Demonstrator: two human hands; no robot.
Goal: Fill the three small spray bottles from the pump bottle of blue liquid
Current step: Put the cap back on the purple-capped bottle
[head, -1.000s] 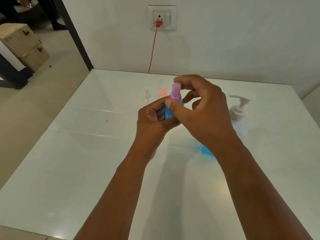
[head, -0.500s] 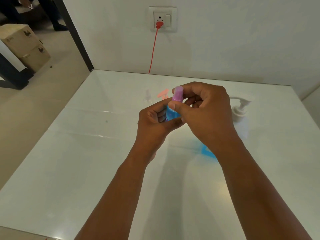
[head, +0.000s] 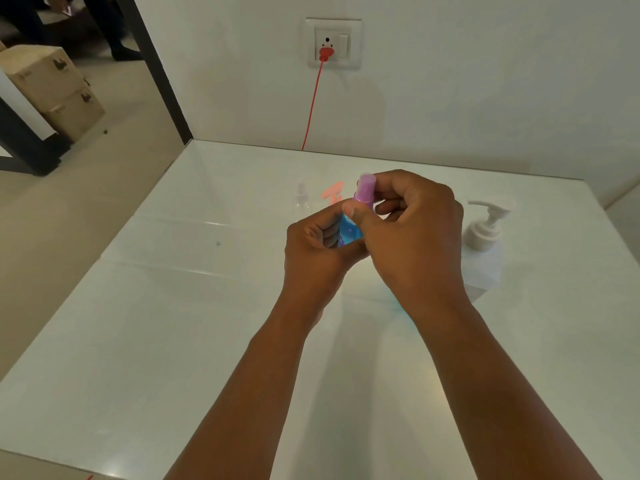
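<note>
My left hand [head: 317, 251] grips the body of a small spray bottle [head: 349, 230] filled with blue liquid, held above the table's middle. My right hand [head: 412, 237] pinches its purple cap [head: 365, 188] between thumb and fingers. The pump bottle [head: 485, 251] with a white pump head stands to the right, partly hidden behind my right hand; it looks mostly clear. A small clear spray bottle [head: 302, 197] and one with a pink-orange top [head: 333, 194] stand farther back, faint against the glossy table.
The white glossy table [head: 173, 323] meets the wall at its far edge. A red cable [head: 311, 109] runs from a wall socket [head: 334, 43] down behind the table. Cardboard boxes [head: 52, 88] sit on the floor at the far left.
My right hand's fingers have shifted round the purple cap, which sits a little lower and more tilted. Both hands stay in nearly the same spot over the table.
</note>
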